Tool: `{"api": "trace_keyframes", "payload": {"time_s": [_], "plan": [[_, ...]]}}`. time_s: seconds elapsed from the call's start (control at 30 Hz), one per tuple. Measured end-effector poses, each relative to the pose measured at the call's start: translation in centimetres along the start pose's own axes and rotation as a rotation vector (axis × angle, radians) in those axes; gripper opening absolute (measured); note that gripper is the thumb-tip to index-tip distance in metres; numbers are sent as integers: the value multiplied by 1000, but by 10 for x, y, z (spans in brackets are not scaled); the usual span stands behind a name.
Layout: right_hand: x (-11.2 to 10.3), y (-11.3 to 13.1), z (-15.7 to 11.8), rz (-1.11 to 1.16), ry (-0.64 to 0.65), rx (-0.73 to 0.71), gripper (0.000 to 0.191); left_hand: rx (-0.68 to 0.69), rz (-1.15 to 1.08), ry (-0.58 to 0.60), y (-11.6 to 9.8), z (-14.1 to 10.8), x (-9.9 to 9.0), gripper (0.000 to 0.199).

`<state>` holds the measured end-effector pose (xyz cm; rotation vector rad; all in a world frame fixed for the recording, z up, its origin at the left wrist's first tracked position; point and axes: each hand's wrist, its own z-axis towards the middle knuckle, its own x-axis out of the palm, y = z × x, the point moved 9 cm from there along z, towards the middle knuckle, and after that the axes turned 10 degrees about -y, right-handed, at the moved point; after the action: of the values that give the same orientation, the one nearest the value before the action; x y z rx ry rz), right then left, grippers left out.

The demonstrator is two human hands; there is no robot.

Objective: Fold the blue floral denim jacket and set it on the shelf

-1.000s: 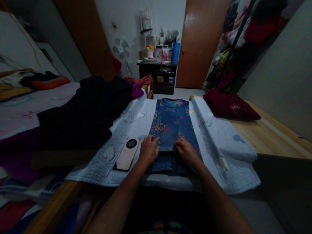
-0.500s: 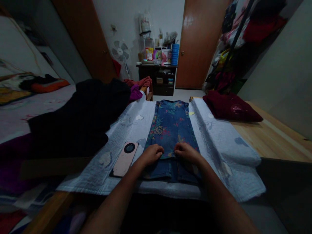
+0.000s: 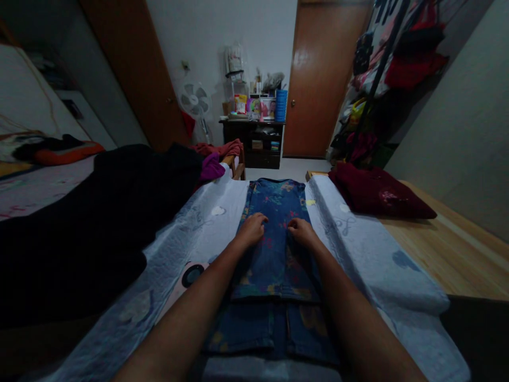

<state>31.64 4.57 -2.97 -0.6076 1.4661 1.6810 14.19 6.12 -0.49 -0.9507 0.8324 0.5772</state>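
From my remote view, my left hand (image 3: 253, 229) and right hand (image 3: 302, 232) touch the folded floral jeans (image 3: 274, 270) on the quilted cloth (image 3: 209, 236), each grip narrow and curled (I can't tell whether either pinches denim). The pale emblem (image 3: 388, 196) on the maroon garment (image 3: 368, 191) is too blurred to read.

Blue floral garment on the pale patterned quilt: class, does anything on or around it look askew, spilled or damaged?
The blue floral garment looks slightly uneven: at its near end the upper layer stops short of the lower one. To its left, black cloth lies in a loose heap. No spill or damage shows.
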Motion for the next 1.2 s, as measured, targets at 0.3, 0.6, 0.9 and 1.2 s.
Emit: {"api": "trace_keyframes", "payload": {"time_s": [0.3,0.6,0.9,1.2], "plan": [[24,-36,41,-5,-209,58,34,-163,6,-57,44,90,45,38],[36,-31,28,-35,-176,-142,43,-176,-32,-83,66,93,71,42],[40,-26,34,-46,-212,-64,27,-161,-103,-90,71,91,72,42],[44,-23,50,-147,-108,105,20,-172,-113,-90,68,90,70,42]]}}
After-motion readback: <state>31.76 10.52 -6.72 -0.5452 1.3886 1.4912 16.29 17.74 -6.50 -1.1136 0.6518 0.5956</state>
